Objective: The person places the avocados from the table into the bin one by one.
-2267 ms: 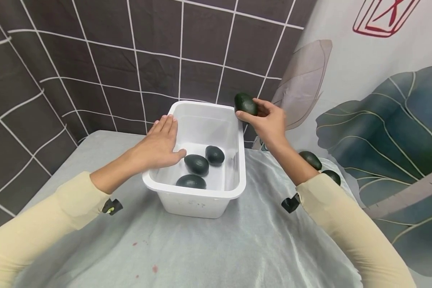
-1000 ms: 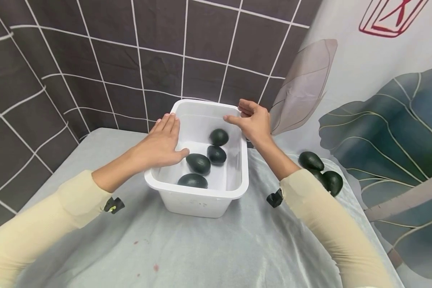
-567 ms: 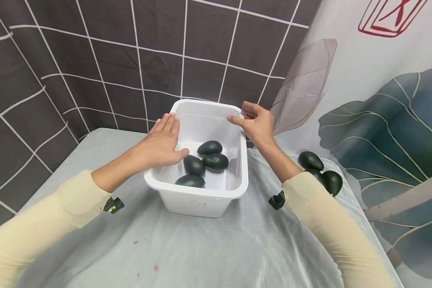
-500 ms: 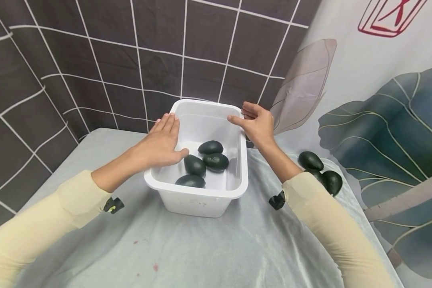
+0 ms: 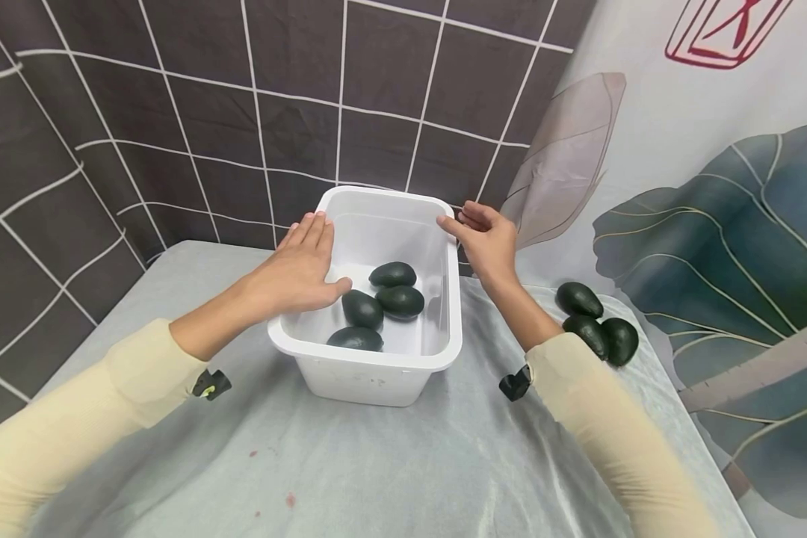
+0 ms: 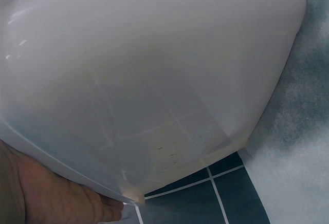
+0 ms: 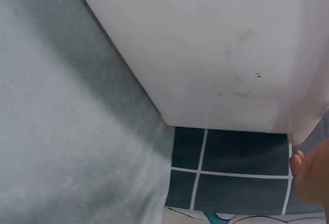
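Tub, one, rectangular, white, glossy plastic [image 5: 366, 385], standing upright between the two hands. Left hand, bare [image 5: 296, 269]: released, fingers straight and together, laid on the tub's left rim, thumb spread over the opening. Right hand, bare [image 5: 487, 243]: released, thumb extended, fingers loosely bent, at the tub's far right corner; whether it touches the rim cannot be told. Avocados, four, dark green, oval [image 5: 400, 301], on the tub floor, below and to the right of the left thumb; the nearest to the person lies slightly apart from the other three. Avocados, three more, likewise dark green and oval [image 5: 586, 335], clustered on the grey, soft-sheened cloth [image 5: 376, 471], to the right of the right hand and nearer the person. Only the head view shows the fruit. The left wrist view gives the tub's outer wall, with the left palm beneath the rim; the right wrist view adds dark scuffs [image 7: 244, 75] on the outer wall, and the right fingertips beside its corner. Backdrop, beyond both hands: dark sheet with white grid lines [image 5: 296, 127].
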{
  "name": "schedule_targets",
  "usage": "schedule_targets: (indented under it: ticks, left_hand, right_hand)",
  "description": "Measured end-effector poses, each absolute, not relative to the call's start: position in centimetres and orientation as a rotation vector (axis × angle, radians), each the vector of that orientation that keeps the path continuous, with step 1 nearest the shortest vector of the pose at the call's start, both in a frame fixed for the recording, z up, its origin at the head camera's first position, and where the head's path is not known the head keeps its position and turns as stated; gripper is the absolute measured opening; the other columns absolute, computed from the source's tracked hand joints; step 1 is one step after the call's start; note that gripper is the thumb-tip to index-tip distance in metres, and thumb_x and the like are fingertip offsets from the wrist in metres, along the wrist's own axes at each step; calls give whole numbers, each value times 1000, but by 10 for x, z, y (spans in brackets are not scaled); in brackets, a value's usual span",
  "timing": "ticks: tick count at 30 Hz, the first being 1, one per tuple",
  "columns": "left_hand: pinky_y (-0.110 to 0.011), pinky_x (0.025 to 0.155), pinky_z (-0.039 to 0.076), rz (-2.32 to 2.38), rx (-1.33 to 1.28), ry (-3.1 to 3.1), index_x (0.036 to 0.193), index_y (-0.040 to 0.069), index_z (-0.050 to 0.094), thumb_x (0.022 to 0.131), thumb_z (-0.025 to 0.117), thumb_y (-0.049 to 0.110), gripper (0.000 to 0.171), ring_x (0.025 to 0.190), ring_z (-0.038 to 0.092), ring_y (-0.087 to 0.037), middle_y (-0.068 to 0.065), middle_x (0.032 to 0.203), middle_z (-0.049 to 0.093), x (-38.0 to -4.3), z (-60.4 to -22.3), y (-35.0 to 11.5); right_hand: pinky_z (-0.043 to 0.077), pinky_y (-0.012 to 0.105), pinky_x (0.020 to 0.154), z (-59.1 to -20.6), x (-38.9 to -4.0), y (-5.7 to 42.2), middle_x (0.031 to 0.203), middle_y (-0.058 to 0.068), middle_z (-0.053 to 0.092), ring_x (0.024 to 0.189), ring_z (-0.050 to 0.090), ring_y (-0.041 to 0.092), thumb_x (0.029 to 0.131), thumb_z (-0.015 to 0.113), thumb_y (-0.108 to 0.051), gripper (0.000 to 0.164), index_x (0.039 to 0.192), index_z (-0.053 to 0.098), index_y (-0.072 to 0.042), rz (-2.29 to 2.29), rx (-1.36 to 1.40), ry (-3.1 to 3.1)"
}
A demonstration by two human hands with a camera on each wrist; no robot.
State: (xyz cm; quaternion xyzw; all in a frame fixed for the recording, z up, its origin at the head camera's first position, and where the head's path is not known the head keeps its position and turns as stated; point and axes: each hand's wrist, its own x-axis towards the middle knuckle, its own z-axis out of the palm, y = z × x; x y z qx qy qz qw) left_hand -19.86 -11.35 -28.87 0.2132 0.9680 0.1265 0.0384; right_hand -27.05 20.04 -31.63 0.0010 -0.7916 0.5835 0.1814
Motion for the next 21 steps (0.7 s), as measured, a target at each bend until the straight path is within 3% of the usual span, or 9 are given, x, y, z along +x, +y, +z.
schedule_targets:
  ticks: [13,21]
  left_hand:
    - [-62,145,2,389,649,2969,174,-16,8,109,54,46,101,177,-3,-52,-36,186,-3,-201,-290,-114]
    - [-62,145,2,393,649,2963,174,-16,8,109,54,46,101,177,-4,-52,-35,186,-3,-200,-290,-114]
  right_hand:
    - [62,29,112,-329,-266,210,143,19,78,133,77,30,91,95,-30,64,144,75,0,1730,-51,-2141]
    - [62,25,110,-331,-257,218,143,16,79,131,78,23,90,96,-33,65,145,75,-4,1716,-74,-2159]
